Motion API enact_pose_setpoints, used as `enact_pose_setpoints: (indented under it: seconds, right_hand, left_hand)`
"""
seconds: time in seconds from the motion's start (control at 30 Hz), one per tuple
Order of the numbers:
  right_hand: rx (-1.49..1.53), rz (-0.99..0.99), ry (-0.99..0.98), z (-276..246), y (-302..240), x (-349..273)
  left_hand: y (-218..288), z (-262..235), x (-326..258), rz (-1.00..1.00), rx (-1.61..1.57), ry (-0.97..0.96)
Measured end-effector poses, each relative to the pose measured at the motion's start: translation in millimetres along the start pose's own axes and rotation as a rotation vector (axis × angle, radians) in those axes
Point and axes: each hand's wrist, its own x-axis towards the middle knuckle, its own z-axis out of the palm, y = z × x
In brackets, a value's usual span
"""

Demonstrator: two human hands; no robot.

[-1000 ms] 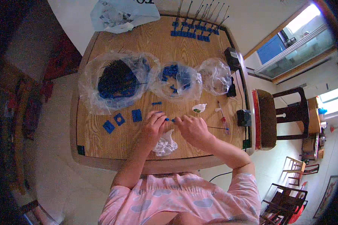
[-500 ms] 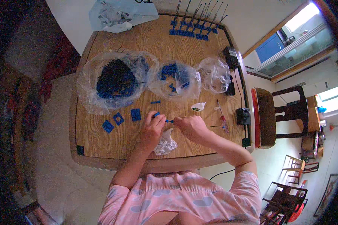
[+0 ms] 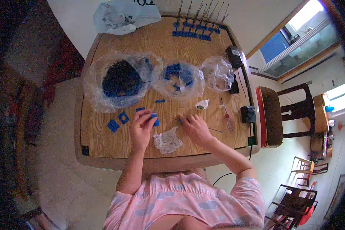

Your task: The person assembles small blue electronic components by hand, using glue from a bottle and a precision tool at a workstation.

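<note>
My left hand [image 3: 140, 128] pinches a small blue plastic block [image 3: 155, 119] between thumb and fingers, just above the table. To its right, my right hand [image 3: 197, 130] rests low on the wood with its fingers closed around a thin dark rod [image 3: 215, 130]. One rod end with a blue tip shows at the fingertips; the other sticks out past the hand. Between the hands lies a crumpled white cloth or plastic wrap [image 3: 168, 141]. Flat blue pieces [image 3: 113, 125] lie left of my left hand, one partly behind its fingers. A small blue strip [image 3: 160, 101] lies ahead.
Clear bags hold black and blue parts [image 3: 120, 80], blue pieces [image 3: 174, 71] and small parts [image 3: 217, 74]. A red-handled screwdriver [image 3: 229, 122] and a white packet [image 3: 202, 104] lie right. Spring-topped rods stand in blue bases [image 3: 191, 34] at the back. Black adapters [image 3: 248, 114] line the right edge.
My hands have moved apart: the left went left with the blue block, the right shifted slightly right with the rod. The blue parts between them are now separated.
</note>
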Motion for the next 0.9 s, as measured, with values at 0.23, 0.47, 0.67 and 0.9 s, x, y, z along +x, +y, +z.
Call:
enact_pose_setpoints:
  seconds: [0.23, 0.47, 0.67, 0.9]
  right_hand:
    - [0.018, 0.04, 0.097, 0.6, -15.5, -3.3]
    - [0.48, 0.057, 0.432, 23.8, -45.8, -43.4]
    - [0.411, -0.002, 0.402, 41.1, -68.2, -40.1]
    - [0.47, 0.121, 0.422, 52.5, -66.8, -36.5]
  left_hand:
    - [-25.4, -16.2, -49.1, -0.491, -0.522, -0.045]
    - [-57.6, -20.0, -78.0, -0.102, -0.049, 0.103]
    - [-46.9, -14.8, -75.1, -0.084, -0.069, 0.151]
    - [-40.8, -12.9, -56.4, -0.104, 0.144, 0.067]
